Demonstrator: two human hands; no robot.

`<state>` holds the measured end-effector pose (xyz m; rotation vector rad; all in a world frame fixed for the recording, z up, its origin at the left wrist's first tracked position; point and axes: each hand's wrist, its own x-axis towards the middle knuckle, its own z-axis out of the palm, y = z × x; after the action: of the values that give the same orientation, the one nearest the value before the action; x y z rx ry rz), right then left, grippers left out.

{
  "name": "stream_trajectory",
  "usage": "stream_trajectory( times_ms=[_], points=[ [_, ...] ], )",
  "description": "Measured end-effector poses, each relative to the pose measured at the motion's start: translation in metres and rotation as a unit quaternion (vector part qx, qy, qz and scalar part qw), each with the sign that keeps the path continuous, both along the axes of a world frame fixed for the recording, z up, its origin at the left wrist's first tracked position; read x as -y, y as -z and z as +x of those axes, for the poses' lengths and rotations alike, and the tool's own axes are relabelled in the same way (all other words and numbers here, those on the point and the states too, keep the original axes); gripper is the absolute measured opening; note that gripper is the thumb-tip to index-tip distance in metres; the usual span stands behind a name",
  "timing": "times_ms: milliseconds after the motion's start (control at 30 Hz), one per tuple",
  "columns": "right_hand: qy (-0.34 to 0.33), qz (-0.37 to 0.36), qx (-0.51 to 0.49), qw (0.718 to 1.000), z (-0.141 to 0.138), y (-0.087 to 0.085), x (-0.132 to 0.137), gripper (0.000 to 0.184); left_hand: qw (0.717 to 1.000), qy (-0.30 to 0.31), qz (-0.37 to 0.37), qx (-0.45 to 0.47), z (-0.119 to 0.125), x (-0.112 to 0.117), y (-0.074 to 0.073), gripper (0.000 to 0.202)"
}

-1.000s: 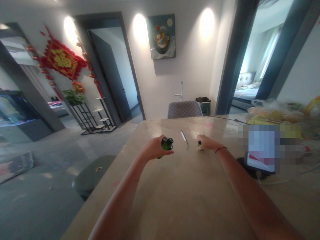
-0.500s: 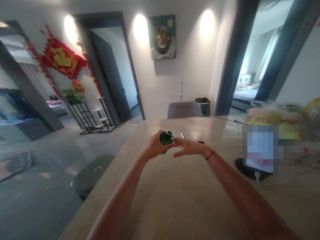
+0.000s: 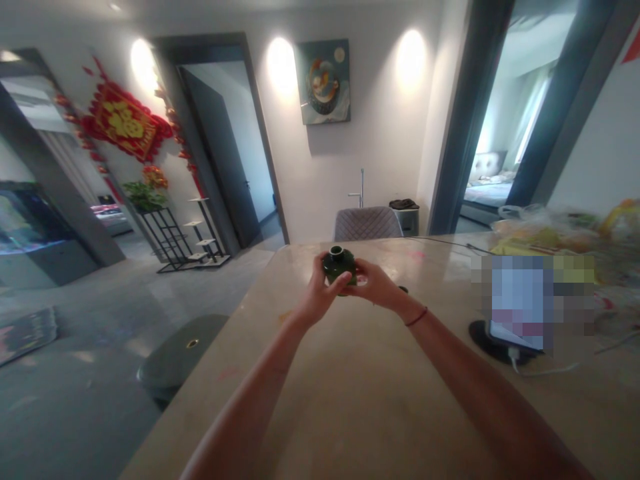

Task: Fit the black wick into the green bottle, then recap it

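Note:
A small dark green glass bottle [image 3: 336, 267], uncapped and with its round mouth facing up, is held above the far part of the table. My left hand [image 3: 320, 290] wraps round its left side, the thumb lying across the front. From the right, my right hand [image 3: 373, 283] has its fingers closed against the bottle's other side. Just beyond the right wrist a small dark round object [image 3: 403, 289], partly covered by the hand, rests on the tabletop.
A phone with a blurred screen stands on a black round stand [image 3: 483, 340] at the right of the table [image 3: 360, 400], its white cable plugged in. Plastic bags [image 3: 540, 227] lie behind it. A grey chair [image 3: 369, 223] faces me; a green stool [image 3: 187, 353] stands left.
My right hand has closed onto the bottle's right side, where its fingers were spread before. The bottle has turned more upright and risen slightly.

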<state>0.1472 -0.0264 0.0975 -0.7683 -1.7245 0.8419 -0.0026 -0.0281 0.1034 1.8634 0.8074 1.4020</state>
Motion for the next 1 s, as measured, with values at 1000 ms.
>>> stream_trajectory(
  times_ms=[1000],
  points=[
    [0.095,-0.047,0.289,0.951,0.019,0.075,-0.035,0.062,0.985,0.053,-0.136,-0.088,-0.014,-0.043,0.071,0.058]
  ],
)
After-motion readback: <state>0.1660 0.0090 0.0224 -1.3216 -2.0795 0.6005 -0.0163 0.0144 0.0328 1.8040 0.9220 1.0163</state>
